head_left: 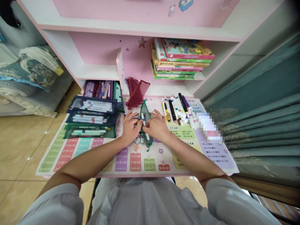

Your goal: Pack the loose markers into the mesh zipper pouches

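A green mesh zip pouch (145,116) stands nearly upright on the printed multiplication-table desk mat (125,161), gaping open. A white marker (144,124) sticks partly out of its mouth, and its lower part shows through the mesh. My left hand (130,127) grips the pouch's left edge with curled fingers. From the other side, my right hand (156,126) holds its right edge. The two hands nearly meet over the opening and hide part of the pouch.
Left of my hands lie stacked navy and green pouches (91,117) holding markers. Loose markers (178,109) lie to the right. Behind stand a red mesh pouch (137,93) and a pen holder (102,90). Books (181,59) fill the pink shelf above. A teal curtain (264,125) hangs at right.
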`<state>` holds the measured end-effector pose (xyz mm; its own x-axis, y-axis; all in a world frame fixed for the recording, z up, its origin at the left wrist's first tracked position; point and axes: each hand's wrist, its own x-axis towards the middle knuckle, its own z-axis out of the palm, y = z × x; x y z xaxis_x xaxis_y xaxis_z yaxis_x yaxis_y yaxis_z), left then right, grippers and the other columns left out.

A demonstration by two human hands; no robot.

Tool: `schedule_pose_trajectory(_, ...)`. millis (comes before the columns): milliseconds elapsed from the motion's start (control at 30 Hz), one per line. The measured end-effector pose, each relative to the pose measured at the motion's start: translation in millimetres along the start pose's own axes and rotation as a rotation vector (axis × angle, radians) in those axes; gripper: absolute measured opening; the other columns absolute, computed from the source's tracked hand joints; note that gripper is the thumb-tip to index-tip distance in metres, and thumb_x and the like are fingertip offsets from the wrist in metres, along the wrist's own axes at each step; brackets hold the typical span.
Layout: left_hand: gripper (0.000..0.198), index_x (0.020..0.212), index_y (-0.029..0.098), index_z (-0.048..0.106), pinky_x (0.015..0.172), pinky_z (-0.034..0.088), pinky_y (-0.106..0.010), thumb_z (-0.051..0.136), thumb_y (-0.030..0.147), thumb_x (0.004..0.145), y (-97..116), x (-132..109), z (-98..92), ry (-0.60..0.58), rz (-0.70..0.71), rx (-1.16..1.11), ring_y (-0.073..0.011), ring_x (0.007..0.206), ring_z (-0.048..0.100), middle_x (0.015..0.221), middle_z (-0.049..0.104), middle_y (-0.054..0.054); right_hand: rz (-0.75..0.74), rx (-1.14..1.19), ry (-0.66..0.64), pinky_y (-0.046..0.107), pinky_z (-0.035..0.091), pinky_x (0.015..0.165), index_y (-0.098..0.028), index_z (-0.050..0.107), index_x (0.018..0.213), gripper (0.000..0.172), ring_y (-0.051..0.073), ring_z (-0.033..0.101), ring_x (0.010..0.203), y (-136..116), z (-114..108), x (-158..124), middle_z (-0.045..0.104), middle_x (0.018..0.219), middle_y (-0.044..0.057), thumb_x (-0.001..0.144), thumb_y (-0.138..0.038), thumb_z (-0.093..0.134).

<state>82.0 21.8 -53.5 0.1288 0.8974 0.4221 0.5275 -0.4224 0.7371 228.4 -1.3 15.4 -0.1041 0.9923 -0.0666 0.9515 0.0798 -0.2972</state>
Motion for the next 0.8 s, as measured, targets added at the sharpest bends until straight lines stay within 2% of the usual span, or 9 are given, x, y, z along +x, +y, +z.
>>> schedule_pose_trajectory(167, 0.032, 0.057, 0.020, 0.059, 0.112, 0.036, -0.061, 0.064, 0.027, 0.088, -2, 0, 1.2, 0.010, 0.014, 0.002, -0.0316, 0.134, 0.052, 0.117, 0.073, -0.007, -0.004, -0.095, -0.102, 0.065, 0.029, 0.112, -0.016, 0.079, 0.095, 0.028, 0.041, 0.030, 0.147, 1, 2, 4, 0.058, 0.138, 0.022, 0.084, -0.035, 0.060)
schedule_pose_trajectory(333, 0.031, 0.058, 0.020, 0.059, 0.111, 0.037, -0.061, 0.063, 0.027, 0.089, -3, -1, 2.5, 0.035, 0.042, 0.005, -0.0321, 0.132, 0.053, 0.115, 0.074, -0.008, -0.022, -0.076, -0.088, 0.067, 0.030, 0.111, -0.016, 0.078, 0.092, 0.026, 0.041, 0.033, 0.146, 6, 6, 4, 0.059, 0.136, 0.023, 0.086, -0.032, 0.058)
schedule_pose_trajectory(433, 0.033, 0.058, 0.020, 0.059, 0.110, 0.037, -0.062, 0.062, 0.028, 0.089, -3, -1, 1.9, 0.030, 0.043, 0.005, -0.0332, 0.133, 0.053, 0.115, 0.074, -0.008, -0.051, 0.062, 0.066, 0.061, 0.034, 0.112, -0.020, 0.076, 0.085, 0.022, 0.037, 0.040, 0.142, 14, 6, 8, 0.062, 0.136, 0.016, 0.087, -0.032, 0.058)
schedule_pose_trajectory(500, 0.033, 0.057, 0.020, 0.059, 0.110, 0.036, -0.062, 0.063, 0.029, 0.089, -2, -1, 1.2, 0.024, 0.037, 0.002, -0.0335, 0.134, 0.052, 0.115, 0.074, -0.008, -0.100, 0.155, 0.226, 0.054, 0.036, 0.113, -0.021, 0.075, 0.084, 0.020, 0.033, 0.044, 0.139, 24, 4, 15, 0.063, 0.135, 0.012, 0.087, -0.032, 0.058)
schedule_pose_trajectory(567, 0.033, 0.058, 0.020, 0.059, 0.111, 0.036, -0.062, 0.063, 0.029, 0.089, -1, -1, 0.7, 0.022, 0.030, -0.003, -0.0331, 0.134, 0.052, 0.116, 0.073, -0.008, -0.122, 0.183, 0.388, 0.051, 0.037, 0.113, -0.020, 0.074, 0.084, 0.020, 0.031, 0.045, 0.137, 38, 3, 26, 0.063, 0.132, 0.012, 0.087, -0.030, 0.057)
schedule_pose_trajectory(633, 0.033, 0.058, 0.020, 0.059, 0.112, 0.035, -0.062, 0.064, 0.030, 0.089, -1, -1, 0.5, 0.023, 0.022, -0.009, -0.0324, 0.133, 0.053, 0.116, 0.073, -0.007, -0.028, 0.140, 0.503, 0.055, 0.037, 0.111, -0.020, 0.073, 0.082, 0.019, 0.034, 0.043, 0.138, 55, 3, 38, 0.063, 0.131, 0.014, 0.086, -0.028, 0.057)
schedule_pose_trajectory(800, 0.033, 0.058, 0.020, 0.059, 0.113, 0.035, -0.061, 0.064, 0.031, 0.089, -2, -1, 1.2, 0.021, 0.012, -0.016, -0.0321, 0.133, 0.053, 0.116, 0.073, -0.007, 0.214, -0.040, 0.542, 0.065, 0.030, 0.109, -0.016, 0.072, 0.083, 0.016, 0.041, 0.030, 0.144, 93, 14, 62, 0.055, 0.140, 0.018, 0.081, -0.025, 0.059)
